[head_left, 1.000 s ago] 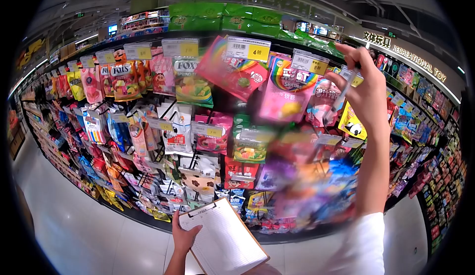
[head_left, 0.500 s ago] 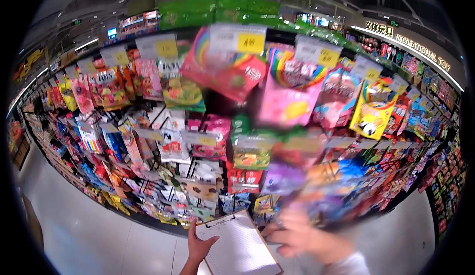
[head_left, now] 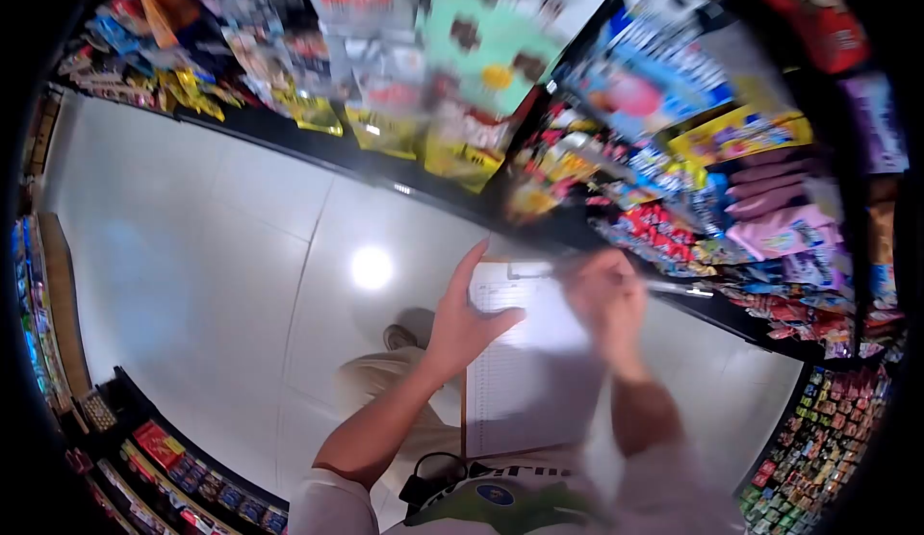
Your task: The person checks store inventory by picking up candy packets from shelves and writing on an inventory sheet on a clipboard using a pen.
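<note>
My left hand (head_left: 467, 323) grips the left edge of a clipboard (head_left: 465, 410), its thumb lying over the paper. The white sheet (head_left: 529, 362) carries a printed table with rows down its left side. A metal clip (head_left: 527, 270) holds it at the top. Over the upper right part of the sheet is my right hand (head_left: 608, 309), blurred, with curled fingers around a pen (head_left: 679, 288) whose silvery end sticks out to the right. The pen's other end is hidden by the hand and the blur.
Shelves of candy bags run across the top, with a mint-green bag (head_left: 496, 44) and a blue bag (head_left: 645, 73) nearest. Pale floor tiles (head_left: 192, 246) lie to the left. A low shelf (head_left: 183, 468) stands at lower left, and small hanging packets (head_left: 818, 448) at lower right.
The view has tipped down from the shelves to the clipboard. My right hand has moved from beside the clipboard to over its sheet. My left hand still holds the clipboard.
</note>
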The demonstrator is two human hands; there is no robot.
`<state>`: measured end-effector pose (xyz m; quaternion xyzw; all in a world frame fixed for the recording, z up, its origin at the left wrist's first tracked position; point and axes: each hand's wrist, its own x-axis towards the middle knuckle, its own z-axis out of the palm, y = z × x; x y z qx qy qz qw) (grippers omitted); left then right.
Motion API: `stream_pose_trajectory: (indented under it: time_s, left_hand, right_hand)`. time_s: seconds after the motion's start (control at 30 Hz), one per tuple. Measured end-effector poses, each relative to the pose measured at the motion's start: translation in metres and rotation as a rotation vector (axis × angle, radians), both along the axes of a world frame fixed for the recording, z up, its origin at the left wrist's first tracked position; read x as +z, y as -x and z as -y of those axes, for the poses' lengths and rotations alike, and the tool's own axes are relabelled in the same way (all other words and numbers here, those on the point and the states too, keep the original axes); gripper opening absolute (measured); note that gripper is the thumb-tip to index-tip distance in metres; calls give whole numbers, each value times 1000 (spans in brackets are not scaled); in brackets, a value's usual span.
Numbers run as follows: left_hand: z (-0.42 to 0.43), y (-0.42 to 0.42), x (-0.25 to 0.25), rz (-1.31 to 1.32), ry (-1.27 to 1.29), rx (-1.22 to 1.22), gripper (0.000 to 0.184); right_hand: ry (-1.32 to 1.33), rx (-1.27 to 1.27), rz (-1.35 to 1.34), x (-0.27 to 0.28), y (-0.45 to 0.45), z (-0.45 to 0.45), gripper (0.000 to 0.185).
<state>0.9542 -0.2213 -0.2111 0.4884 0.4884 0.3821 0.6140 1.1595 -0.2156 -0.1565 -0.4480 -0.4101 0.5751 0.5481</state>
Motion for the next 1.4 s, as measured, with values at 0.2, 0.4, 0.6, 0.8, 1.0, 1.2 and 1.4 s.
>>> stream_pose_trajectory:
  time_s: [0.2, 0.4, 0.6, 0.8, 1.0, 1.2, 1.4]
  left_hand:
    - [15, 12, -137, 68, 80, 8, 96]
    - [19, 27, -200, -6, -163, 60, 95]
    - [16, 30, -191, -85, -67, 24, 88]
    - [5, 24, -191, -490, -298, 28, 84]
    - [6, 10, -198, -545, -434, 135, 83]
    - [11, 0, -211, -523, -424, 101, 79]
    - [5, -4, -209, -592, -546, 85, 76]
  right_hand:
    - [-65, -45, 20, -174, 8, 12, 14]
    - [-365, 42, 102, -252, 17, 20, 15]
    - [-551, 75, 291, -259, 16, 11, 11]
    - [-538, -2, 260, -265, 18, 12, 15]
    - [-565, 78, 475, -262, 5, 10, 21]
    - [-544, 74, 500, -265, 0, 15, 21]
    - [-570, 27, 574, -267, 2, 14, 19]
